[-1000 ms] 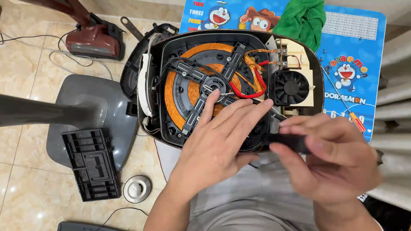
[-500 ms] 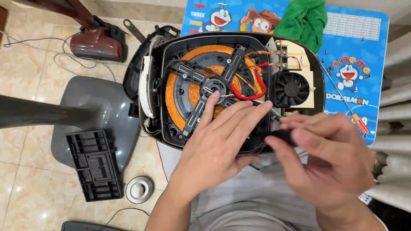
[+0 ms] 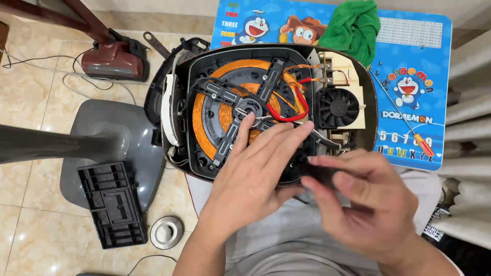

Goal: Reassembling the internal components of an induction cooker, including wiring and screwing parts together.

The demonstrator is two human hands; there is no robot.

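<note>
Left hand (image 3: 255, 179) lies flat, fingers spread on the copper coil (image 3: 215, 110), steadying the open cooker (image 3: 176, 110) while right hand (image 3: 368, 204) beside it pinches a small black part (image 3: 319, 174).

The opened cooker (image 3: 266, 110) has a black shell, and inside it a copper-orange coil (image 3: 209, 110) winds in rings under black cross-shaped arms. A red wire (image 3: 302, 105) loops beside the coil, next to a black fan (image 3: 338, 108) on a cream board. The worktop (image 3: 409, 82) is bright blue with cartoon figures, coloured letters and digits. A green cloth (image 3: 353, 28) lies on it, and a screwdriver (image 3: 423, 144) with a red and yellow handle. The floor (image 3: 30, 97) is beige marbled tile, carrying a grey fan base (image 3: 105, 148), a black ribbed cover (image 3: 113, 204) and a dark red appliance (image 3: 112, 61).
</note>
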